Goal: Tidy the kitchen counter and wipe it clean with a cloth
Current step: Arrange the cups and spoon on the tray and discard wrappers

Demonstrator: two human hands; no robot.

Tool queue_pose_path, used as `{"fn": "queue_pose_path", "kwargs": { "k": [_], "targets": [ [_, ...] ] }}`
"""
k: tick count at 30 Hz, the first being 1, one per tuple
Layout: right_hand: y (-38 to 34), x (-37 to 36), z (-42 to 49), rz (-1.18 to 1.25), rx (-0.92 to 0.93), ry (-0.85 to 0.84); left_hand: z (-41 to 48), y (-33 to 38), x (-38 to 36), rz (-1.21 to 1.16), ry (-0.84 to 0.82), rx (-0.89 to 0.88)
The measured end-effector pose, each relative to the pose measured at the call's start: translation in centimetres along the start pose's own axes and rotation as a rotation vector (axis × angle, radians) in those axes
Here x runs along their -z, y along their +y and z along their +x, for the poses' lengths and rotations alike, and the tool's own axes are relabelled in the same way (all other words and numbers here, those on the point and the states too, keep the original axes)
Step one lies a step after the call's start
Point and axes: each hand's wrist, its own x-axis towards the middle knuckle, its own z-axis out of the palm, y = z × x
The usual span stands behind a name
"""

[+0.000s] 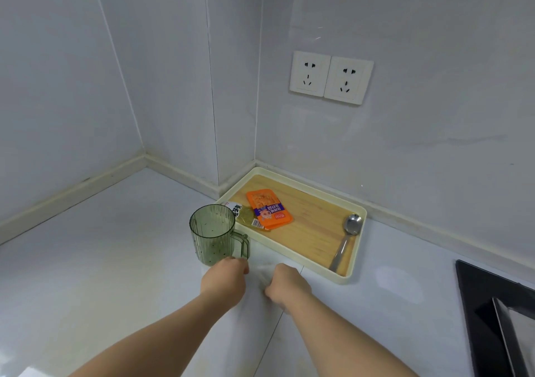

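Observation:
A white cloth [262, 307] lies spread on the pale counter [101, 261], hard to tell from it. My left hand [227, 282] grips its far left part, just in front of a green ribbed transparent mug [212, 233] that stands upright. My right hand [286, 287] bunches the cloth's far right part, with small folds by the fingers. Beyond them a cream tray [354, 263] with a wooden floor sits in the wall corner. It holds an orange snack packet [269, 208], a greenish packet [246, 217] under it, and a metal spoon [348, 233].
Two white wall sockets [330, 77] sit above the tray. A black hob [492, 313] occupies the counter's right edge. Tiled walls close the counter at the back and left, with a raised cream strip along their base.

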Motion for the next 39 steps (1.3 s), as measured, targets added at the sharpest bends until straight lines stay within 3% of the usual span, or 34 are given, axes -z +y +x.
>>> {"fn": "queue_pose_path", "kwargs": {
  "k": [14,23,31,35,39],
  "targets": [
    [2.9,0.8,-0.2,0.083,-0.082,-0.021,0.3,2.9,0.1,-0.081,-0.027,-0.048],
    [3.1,1.0,-0.5,-0.011,-0.027,0.056,1.0,3.4,0.6,-0.149,-0.030,-0.050],
    [3.9,0.5,-0.1,0.075,0.003,0.034,1.4,3.5,1.4,-0.238,-0.047,-0.032],
    [4.4,1.9,-0.1,0.273,-0.012,0.020,1.7,4.5,1.8,-0.340,0.008,-0.076],
    [5.8,6.0,1.3,0.653,-0.114,0.224,2.5,6.2,2.9,-0.452,0.088,-0.145]
  ]
}}
